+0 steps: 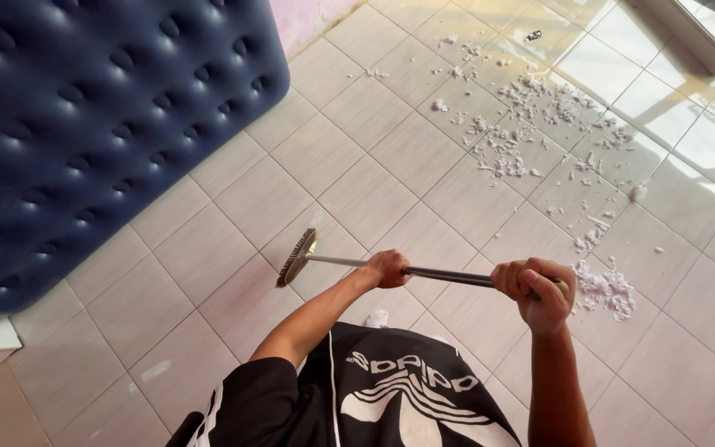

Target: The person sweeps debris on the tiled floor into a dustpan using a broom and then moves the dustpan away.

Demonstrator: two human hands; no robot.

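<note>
Broom (308, 258), slim metal handle, flat bristled head, both hands gripping.

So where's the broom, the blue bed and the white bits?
broom (297, 257), head view, on its bristle head
blue air mattress (101, 124), head view, on its dimpled top
white scraps (606, 290), head view, on the nearest pile

Broom (349, 261) held level above the tiled floor

Slim metal handle, flat bristle head at the left end, seemingly just off the tiles.
</note>
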